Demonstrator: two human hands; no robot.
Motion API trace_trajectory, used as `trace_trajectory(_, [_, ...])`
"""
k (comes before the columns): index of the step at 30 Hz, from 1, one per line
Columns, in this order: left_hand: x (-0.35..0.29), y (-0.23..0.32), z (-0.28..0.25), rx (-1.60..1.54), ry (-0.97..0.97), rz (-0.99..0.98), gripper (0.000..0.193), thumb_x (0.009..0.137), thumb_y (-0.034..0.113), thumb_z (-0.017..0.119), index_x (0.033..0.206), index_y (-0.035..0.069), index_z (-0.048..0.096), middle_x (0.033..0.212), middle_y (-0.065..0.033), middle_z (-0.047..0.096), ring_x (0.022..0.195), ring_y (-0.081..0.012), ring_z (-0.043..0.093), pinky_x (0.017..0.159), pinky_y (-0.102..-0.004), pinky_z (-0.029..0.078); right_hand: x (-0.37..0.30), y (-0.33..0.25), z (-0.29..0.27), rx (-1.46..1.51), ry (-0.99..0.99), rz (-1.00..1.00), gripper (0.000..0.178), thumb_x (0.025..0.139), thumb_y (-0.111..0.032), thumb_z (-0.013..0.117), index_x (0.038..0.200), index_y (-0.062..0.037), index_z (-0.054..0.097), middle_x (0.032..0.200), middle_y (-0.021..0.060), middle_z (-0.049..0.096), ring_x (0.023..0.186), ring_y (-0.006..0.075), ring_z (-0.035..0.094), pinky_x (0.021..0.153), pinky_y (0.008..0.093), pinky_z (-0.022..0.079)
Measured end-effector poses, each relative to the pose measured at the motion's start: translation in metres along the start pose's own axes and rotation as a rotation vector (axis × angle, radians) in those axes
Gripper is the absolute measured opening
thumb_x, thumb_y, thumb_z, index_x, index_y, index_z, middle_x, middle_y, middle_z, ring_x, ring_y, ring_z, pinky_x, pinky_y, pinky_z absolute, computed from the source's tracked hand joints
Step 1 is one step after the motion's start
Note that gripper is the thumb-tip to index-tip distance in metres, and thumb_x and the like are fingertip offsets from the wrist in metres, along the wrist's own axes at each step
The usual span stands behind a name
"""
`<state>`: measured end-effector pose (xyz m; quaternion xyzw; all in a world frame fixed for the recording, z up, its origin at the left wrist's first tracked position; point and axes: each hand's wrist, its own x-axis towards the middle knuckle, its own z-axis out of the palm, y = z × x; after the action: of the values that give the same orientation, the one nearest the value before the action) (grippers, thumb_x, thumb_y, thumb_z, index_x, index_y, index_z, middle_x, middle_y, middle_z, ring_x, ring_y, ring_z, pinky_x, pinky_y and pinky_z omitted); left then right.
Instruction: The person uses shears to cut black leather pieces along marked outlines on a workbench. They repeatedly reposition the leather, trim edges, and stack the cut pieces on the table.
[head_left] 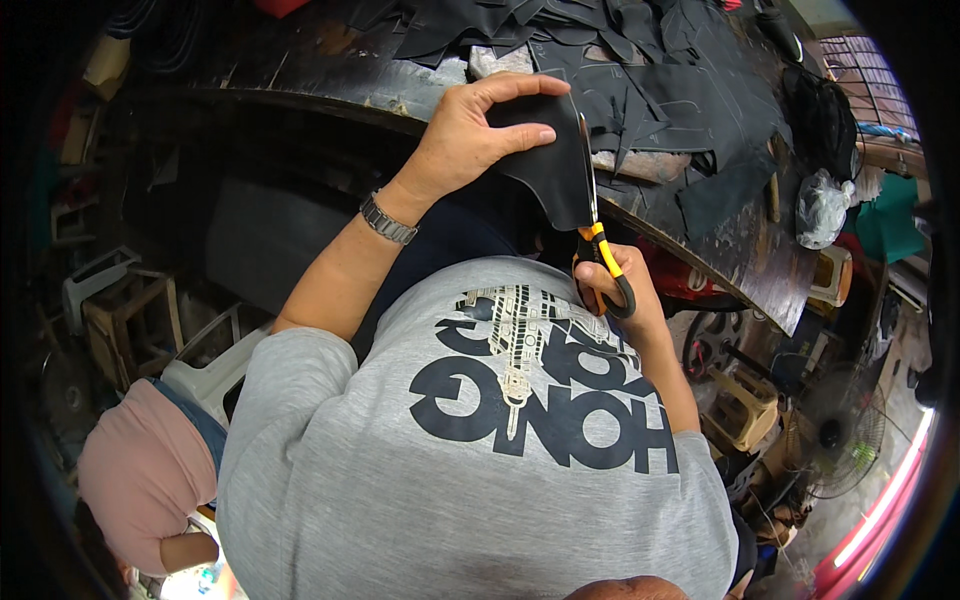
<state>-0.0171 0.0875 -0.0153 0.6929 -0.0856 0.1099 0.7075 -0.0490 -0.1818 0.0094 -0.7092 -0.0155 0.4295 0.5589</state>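
My left hand (468,130) pinches the upper part of a black, leather-like sheet piece (548,180) between thumb and fingers, in front of the table edge. The sheet hangs down with a curved lower edge. My right hand (632,285) grips scissors (600,240) with yellow and black handles, fingers through the loops. Their long metal blades point up along the right edge of the sheet and look nearly closed. Whether they bite into the sheet I cannot tell.
A dark, worn table (390,85) carries many black cut pieces (690,110), some with pale drawn lines. On its right lies a clear plastic bag (824,208). Stools (130,320) and a person in pink (145,470) are at left; a fan (835,432) stands at right.
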Motion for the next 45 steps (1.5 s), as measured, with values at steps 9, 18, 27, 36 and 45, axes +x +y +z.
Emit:
trace_trajectory(9, [-0.004, -0.002, 0.008, 0.051, -0.029, 0.019, 0.051, 0.083, 0.004, 0.078, 0.132, 0.003, 0.064, 0.132, -0.0097, 0.064, 0.119, -0.0156, 0.060, 0.100, -0.0272, 0.050, 0.022, -0.004, -0.002, 0.005, 0.001, -0.056, 0.055, 0.079, -0.056, 0.073, 0.079, -0.0024, 0.063, 0.061, 0.0035, 0.058, 0.052, 0.0116, 0.056, 0.050, 0.0236, 0.043])
trace_trajectory(18, [-0.007, -0.002, 0.009, 0.007, -0.028, 0.008, 0.055, 0.084, 0.004, 0.077, 0.137, 0.004, 0.060, 0.137, -0.0094, 0.062, 0.120, -0.0139, 0.060, 0.100, -0.0266, 0.051, 0.021, 0.007, 0.003, 0.013, 0.038, -0.099, 0.049, 0.082, -0.050, 0.077, 0.075, -0.0047, 0.060, 0.056, 0.0014, 0.055, 0.046, 0.0093, 0.051, 0.043, 0.0221, 0.039])
trace_trajectory(27, [-0.005, -0.005, 0.006, 0.059, -0.038, 0.028, 0.055, 0.084, 0.004, 0.076, 0.136, 0.004, 0.060, 0.137, -0.0089, 0.062, 0.116, -0.0122, 0.062, 0.096, -0.0249, 0.053, 0.019, 0.005, 0.006, 0.050, 0.055, -0.041, 0.035, 0.086, -0.031, 0.080, 0.075, -0.0048, 0.060, 0.053, 0.0002, 0.053, 0.041, 0.0071, 0.048, 0.039, 0.0222, 0.036])
trace_trajectory(36, [-0.005, -0.006, 0.007, 0.026, -0.041, -0.009, 0.055, 0.085, 0.004, 0.077, 0.137, 0.002, 0.059, 0.136, -0.0100, 0.062, 0.114, -0.0131, 0.063, 0.096, -0.0259, 0.054, 0.015, -0.001, 0.011, -0.024, 0.085, -0.007, 0.037, 0.088, -0.035, 0.076, 0.073, -0.0046, 0.061, 0.052, 0.0000, 0.052, 0.041, 0.0071, 0.048, 0.040, 0.0219, 0.035])
trace_trajectory(45, [-0.008, -0.004, 0.015, 0.063, -0.084, 0.018, 0.055, 0.083, 0.001, 0.076, 0.136, 0.001, 0.059, 0.136, -0.0123, 0.062, 0.120, -0.0173, 0.060, 0.101, -0.0285, 0.050, 0.034, -0.006, -0.006, 0.023, 0.055, -0.106, 0.056, 0.079, -0.054, 0.077, 0.082, -0.0003, 0.062, 0.063, 0.0071, 0.058, 0.050, 0.0131, 0.057, 0.047, 0.0240, 0.045])
